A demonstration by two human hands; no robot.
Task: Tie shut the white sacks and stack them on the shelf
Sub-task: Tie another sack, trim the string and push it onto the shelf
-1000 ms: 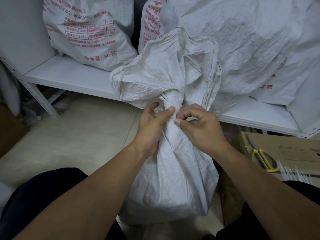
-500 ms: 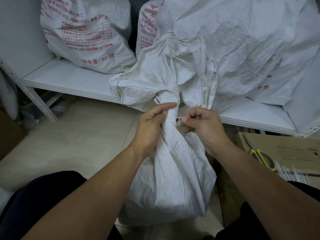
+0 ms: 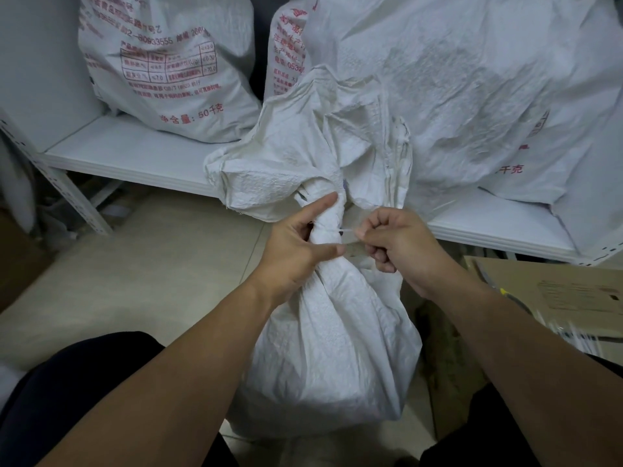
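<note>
So the right hand point(image 3: 401, 244) has its fingers point(image 3: 374, 221) curled in tight, pinching the end of a thin white tie point(image 3: 347, 231). The tie runs straight across to the bunched neck of the sack point(image 3: 337, 348). The left hand point(image 3: 296, 244) is wrapped round that same neck from the other side. Its thumb lies across the front just under the tie, the index finger lies up along the twist, and the other fingers are hidden behind the cloth.

Above the grip, the loose mouth of the sack flares out in a crumpled fan. The sack itself stands upright on the floor point(image 3: 101, 281) between the person's knees, right in front of the shelf point(image 3: 135, 156), not up on it.

On the shelf there's a printed sack point(image 3: 168, 79) with red lettering at the left. A big sack point(image 3: 455, 79) is slumped at the right, just behind the flared mouth. A cardboard box point(image 3: 556, 288) sits at the far right, near the right forearm.
</note>
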